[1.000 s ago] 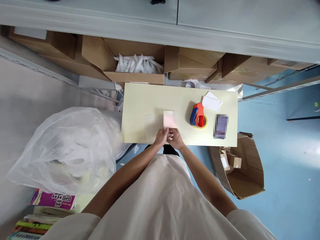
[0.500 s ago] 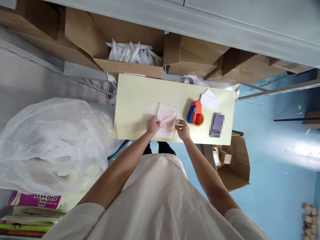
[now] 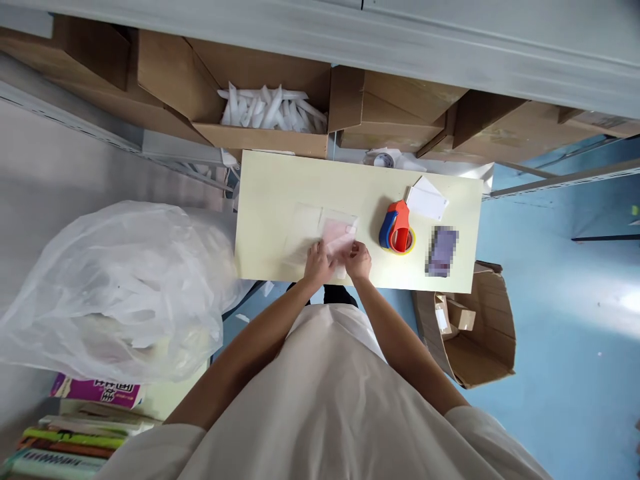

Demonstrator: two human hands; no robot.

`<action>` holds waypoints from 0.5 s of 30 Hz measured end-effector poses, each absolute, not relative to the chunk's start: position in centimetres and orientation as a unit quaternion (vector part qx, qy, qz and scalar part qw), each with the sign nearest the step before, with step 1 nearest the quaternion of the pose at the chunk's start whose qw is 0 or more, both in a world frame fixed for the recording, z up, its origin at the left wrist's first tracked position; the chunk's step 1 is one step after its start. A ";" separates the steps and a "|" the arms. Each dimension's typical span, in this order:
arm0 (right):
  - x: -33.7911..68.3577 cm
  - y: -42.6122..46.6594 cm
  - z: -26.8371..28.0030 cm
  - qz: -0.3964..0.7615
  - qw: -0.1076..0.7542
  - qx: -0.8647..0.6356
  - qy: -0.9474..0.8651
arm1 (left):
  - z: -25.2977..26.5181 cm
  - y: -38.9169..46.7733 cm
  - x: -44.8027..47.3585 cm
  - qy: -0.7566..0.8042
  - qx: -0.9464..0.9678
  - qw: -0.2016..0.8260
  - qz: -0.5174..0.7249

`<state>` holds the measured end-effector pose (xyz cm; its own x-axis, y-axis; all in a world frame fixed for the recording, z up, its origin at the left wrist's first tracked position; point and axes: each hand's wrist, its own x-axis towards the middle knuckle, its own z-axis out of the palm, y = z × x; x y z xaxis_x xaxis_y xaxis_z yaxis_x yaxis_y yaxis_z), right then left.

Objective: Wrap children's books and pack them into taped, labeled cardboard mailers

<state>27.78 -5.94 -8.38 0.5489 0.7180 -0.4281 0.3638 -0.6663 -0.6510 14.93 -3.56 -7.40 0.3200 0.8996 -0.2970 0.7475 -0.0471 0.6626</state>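
On the pale table, a pinkish flat item in a translucent plastic wrap [image 3: 339, 230] lies in front of me. My left hand [image 3: 319, 265] has its fingers curled on the wrap's lower left part. At the right edge, the bent fingers of my right hand [image 3: 359, 261] pinch the wrap. More clear sheet [image 3: 304, 223] is spread flat just left of the pink part. Right of my hands stands a red and blue tape dispenser [image 3: 399, 227] with a yellow-rimmed roll.
White cards [image 3: 427, 199] and a blurred-out phone-like object [image 3: 442, 251] lie at the right of the table [image 3: 270, 180]. Behind it is a carton [image 3: 280, 140] of white rolled pieces. A big plastic bag [image 3: 110, 287] bulges at left; an open carton [image 3: 487, 353] stands at lower right.
Both hands have come closer together over the wrap's lower part. My right hand, earlier beside the wrap, now grips its edge. The view has shifted slightly.
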 end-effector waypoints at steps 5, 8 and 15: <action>28.5 -6.3 -7.8 0.484 0.382 -0.760 -0.203 | -7.9 -3.5 15.1 0.604 0.674 0.409 0.116; 29.6 -6.5 -6.4 0.568 0.419 -0.691 -0.158 | -7.6 -3.0 15.3 0.586 0.673 0.440 0.097; 29.7 -4.9 -4.4 0.628 0.424 -0.630 -0.171 | -7.6 -1.1 16.5 0.570 0.634 0.522 0.040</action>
